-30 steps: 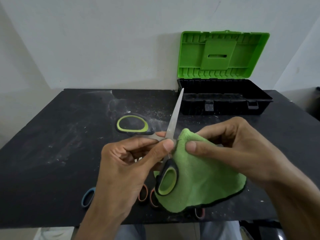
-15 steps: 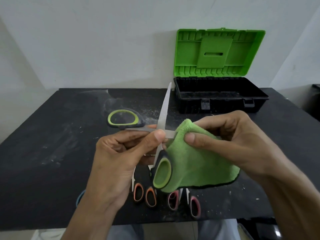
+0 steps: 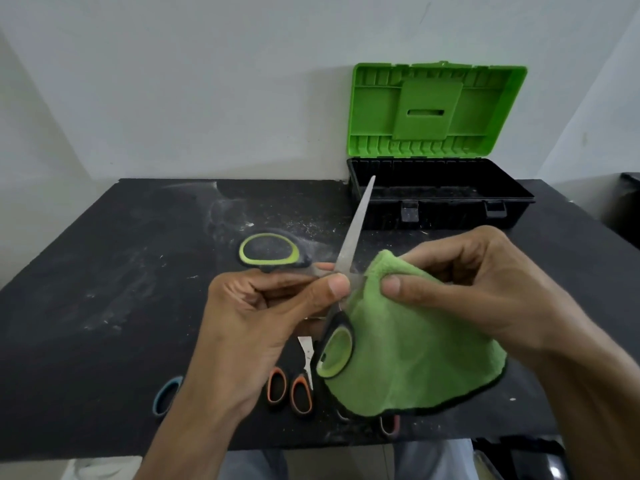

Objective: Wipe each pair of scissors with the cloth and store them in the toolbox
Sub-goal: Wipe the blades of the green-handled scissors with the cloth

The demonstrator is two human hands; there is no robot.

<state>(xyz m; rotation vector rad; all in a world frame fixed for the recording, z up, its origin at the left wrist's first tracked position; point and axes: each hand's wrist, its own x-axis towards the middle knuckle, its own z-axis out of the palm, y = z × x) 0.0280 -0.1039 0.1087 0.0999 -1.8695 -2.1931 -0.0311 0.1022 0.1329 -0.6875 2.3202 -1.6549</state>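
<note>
Currently left hand (image 3: 263, 317) pinches open green-handled scissors (image 3: 352, 237) at pivot; right hand (image 3: 485, 289) pinches green cloth (image 3: 415, 358).

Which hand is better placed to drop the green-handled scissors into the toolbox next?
Probably the left hand: it pinches the green-handled scissors near the pivot, while the right hand holds the green cloth.

A plain workroom or hobby corner, by the look of it: a black surface (image 3: 104, 306) smeared with white dust and scuff marks stands against bare white walls (image 3: 207, 81), with an open plastic toolbox (image 3: 440, 195), green-lidded, at the back, and several scissors lying about.
</note>
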